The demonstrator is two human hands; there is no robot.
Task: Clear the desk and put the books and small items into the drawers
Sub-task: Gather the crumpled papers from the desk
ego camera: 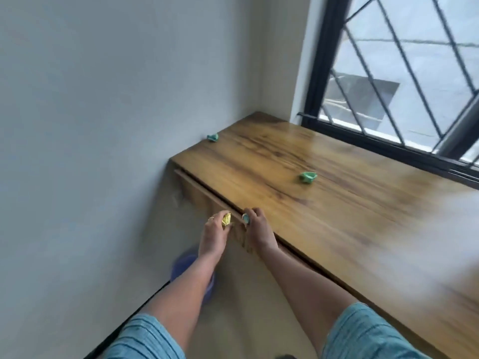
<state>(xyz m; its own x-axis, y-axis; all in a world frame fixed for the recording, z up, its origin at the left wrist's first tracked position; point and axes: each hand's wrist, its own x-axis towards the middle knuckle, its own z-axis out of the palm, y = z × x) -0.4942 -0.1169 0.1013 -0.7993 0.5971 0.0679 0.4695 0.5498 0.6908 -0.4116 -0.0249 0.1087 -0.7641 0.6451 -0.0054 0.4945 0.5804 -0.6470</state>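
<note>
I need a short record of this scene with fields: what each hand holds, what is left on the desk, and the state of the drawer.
left hand: holds a yellow item
right hand: at the drawer's top edge, holds a pale green item
desk: wooden, below a barred window
left on desk: green item by the wall; green item near the middle
drawer: appears pulled out a little; inside not visible
floor: blue tub, blurred

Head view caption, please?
Left hand grips a yellow item, right hand a teal item, at the drawer; two green items on desk.
</note>
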